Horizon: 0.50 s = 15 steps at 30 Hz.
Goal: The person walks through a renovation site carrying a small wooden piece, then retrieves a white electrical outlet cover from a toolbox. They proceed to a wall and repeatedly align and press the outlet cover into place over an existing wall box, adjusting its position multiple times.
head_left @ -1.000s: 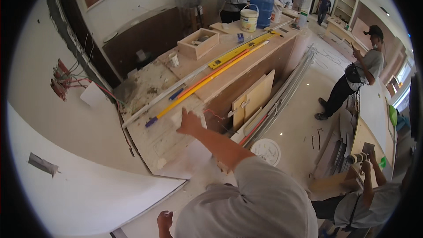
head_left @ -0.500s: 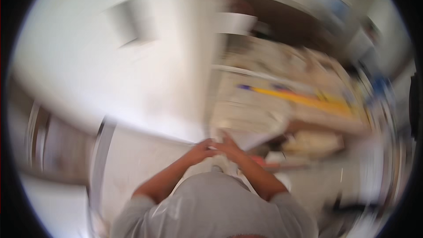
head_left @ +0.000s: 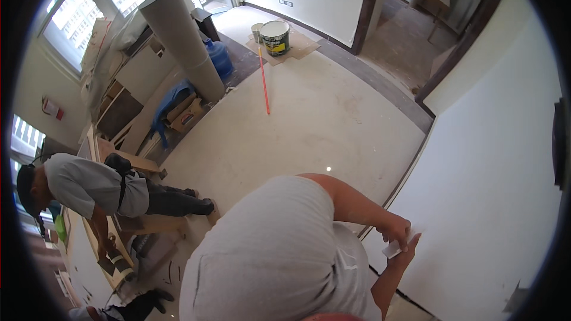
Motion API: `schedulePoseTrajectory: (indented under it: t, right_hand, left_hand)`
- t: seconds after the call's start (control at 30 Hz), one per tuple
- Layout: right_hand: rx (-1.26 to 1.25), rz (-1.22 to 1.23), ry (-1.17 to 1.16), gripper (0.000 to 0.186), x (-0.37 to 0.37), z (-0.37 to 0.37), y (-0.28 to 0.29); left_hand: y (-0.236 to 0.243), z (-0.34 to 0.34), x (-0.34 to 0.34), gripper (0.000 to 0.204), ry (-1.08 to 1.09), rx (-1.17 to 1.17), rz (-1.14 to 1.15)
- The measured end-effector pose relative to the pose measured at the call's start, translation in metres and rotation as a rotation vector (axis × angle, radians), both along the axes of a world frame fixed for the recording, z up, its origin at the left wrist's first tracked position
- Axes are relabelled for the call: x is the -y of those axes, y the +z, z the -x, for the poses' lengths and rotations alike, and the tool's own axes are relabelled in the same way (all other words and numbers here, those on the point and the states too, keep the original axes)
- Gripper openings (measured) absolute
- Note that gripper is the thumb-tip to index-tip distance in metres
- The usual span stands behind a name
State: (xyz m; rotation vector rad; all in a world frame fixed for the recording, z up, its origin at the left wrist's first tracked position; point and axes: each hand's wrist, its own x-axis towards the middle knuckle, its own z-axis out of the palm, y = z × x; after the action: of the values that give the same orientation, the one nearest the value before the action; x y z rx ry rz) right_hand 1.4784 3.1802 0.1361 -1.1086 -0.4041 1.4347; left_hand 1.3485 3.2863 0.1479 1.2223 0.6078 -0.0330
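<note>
My left hand point(head_left: 395, 230) and my right hand point(head_left: 405, 254) are together at the right, beside the white wall. Between them is a small, flat, pale piece point(head_left: 392, 249), its exact kind unclear. The left fingers are bent down onto it. My right hand closes around it from the near side, one finger or thumb pointing up. The hands hide much of this piece.
A long white wall point(head_left: 476, 202) runs along my right. Ahead are a paint bucket point(head_left: 276, 40) on cardboard and a red pole point(head_left: 264, 86). At left a co-worker point(head_left: 89, 184) bends over a wooden bench, near boards, a large roll point(head_left: 178, 41) and a blue water jug point(head_left: 219, 59).
My view has swung sharply from the blurred wall and cluttered table to the open room with the bucket. My hands have gone from in front of my body to my right side.
</note>
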Motion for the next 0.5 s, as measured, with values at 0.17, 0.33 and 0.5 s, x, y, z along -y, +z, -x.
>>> schedulePoseTrajectory:
  t: [0.17,0.33,0.5]
  right_hand:
    - [0.063,-0.02,0.162,0.066,-0.116,0.066,-0.025]
    - [-0.017,-0.03,0.232,0.064,-0.215,0.175,-0.041]
    - [-0.103,0.042,0.387,0.067,-0.294,0.276,-0.017]
  left_hand:
    - [0.003,0.109,-0.066,0.073,0.343,-0.031,-0.16]
    - [-0.011,0.222,-0.116,0.073,0.65,-0.011,-0.083]
    - [-0.003,0.299,-0.163,0.074,0.757,-0.053,-0.162]
